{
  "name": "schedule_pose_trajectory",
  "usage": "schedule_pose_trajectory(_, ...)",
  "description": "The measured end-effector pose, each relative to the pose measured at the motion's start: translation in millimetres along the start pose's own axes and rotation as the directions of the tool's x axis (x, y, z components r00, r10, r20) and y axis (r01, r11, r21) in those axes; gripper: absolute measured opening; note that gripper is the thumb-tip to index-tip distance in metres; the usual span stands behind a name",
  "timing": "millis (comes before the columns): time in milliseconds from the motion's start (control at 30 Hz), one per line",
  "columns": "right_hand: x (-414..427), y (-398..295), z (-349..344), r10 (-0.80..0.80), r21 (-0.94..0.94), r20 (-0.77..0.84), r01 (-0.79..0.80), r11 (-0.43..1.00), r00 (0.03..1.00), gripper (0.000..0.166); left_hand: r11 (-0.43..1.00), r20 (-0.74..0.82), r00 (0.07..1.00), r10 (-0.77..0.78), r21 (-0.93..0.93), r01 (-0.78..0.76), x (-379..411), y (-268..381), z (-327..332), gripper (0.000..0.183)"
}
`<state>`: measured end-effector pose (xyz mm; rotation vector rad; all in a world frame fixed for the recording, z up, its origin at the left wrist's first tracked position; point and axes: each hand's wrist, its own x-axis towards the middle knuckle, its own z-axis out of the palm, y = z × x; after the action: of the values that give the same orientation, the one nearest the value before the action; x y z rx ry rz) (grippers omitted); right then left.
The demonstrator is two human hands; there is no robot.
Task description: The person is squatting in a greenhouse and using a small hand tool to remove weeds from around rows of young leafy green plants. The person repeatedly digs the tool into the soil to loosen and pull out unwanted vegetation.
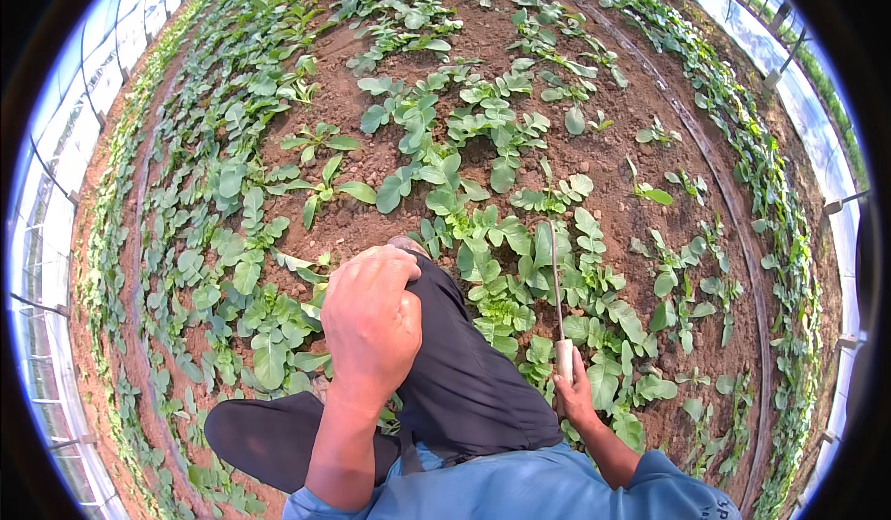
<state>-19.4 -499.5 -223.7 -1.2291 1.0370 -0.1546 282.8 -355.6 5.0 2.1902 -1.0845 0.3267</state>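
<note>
My left hand [372, 314] is raised above my bent knee, its fingers curled into a fist. Nothing shows in it, though the palm side is hidden. In my right hand [576, 389], low on the right, is the pale wooden handle [564, 360] of a hand weeding tool. Its thin metal shaft [556, 280] reaches forward over leafy green seedlings [487, 269], and the far end bends to the left among the leaves. My dark trouser leg [473, 367] lies between the two hands.
Rows of leafy plants [230, 179] grow in brown soil [362, 165] on both sides. A drip irrigation line [686, 112] runs along the right, with another hose [139, 199] on the left. Clear plastic greenhouse walls [786, 95] with metal posts border the bed.
</note>
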Motion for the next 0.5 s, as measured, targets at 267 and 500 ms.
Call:
schedule_pose_trajectory(267,104,-37,-8,-0.476,-0.334,-0.025,0.441,0.833,0.879,0.071,1.0,-0.025,1.0,-0.017,0.002,0.017,2,-6,2,0.023)
schedule_pose_trajectory(500,256,-131,-1,-0.751,-0.774,-0.062,0.443,0.451,0.657,0.068,0.999,0.002,0.999,-0.032,0.006,0.032,6,-16,3,0.023)
